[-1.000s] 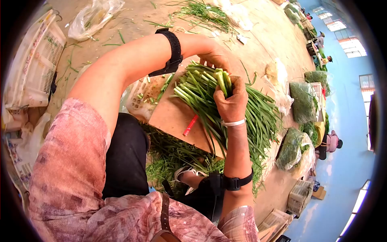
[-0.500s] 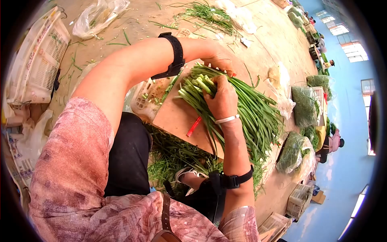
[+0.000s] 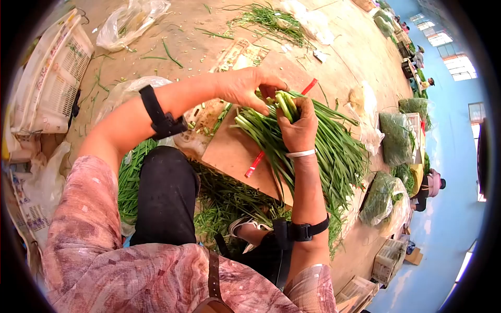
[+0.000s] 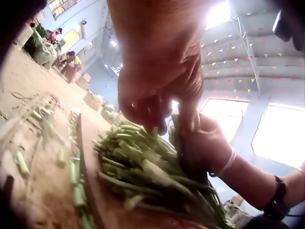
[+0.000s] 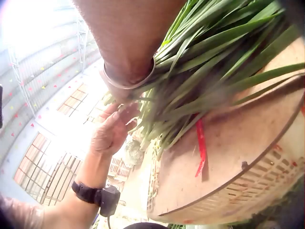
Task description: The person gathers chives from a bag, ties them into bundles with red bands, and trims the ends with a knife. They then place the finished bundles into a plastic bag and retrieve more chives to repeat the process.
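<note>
Stalks [image 3: 286, 103] sit clenched in my right hand [image 3: 300, 130] while my left hand [image 3: 242, 86] pinches their tips, so I'd tug gently, keeping ends level.

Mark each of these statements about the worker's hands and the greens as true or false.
1. The right hand grips a bunch of green stalks near their cut ends. True.
2. The left hand lies flat on the floor, away from the bunch. False: its fingertips pinch at the stalk ends, right beside the right hand.
3. A red strip lies on the wooden board. True.
4. The bunch sits in a metal bowl. False: it lies across the wooden board, with its leaves hanging past the edge.
</note>
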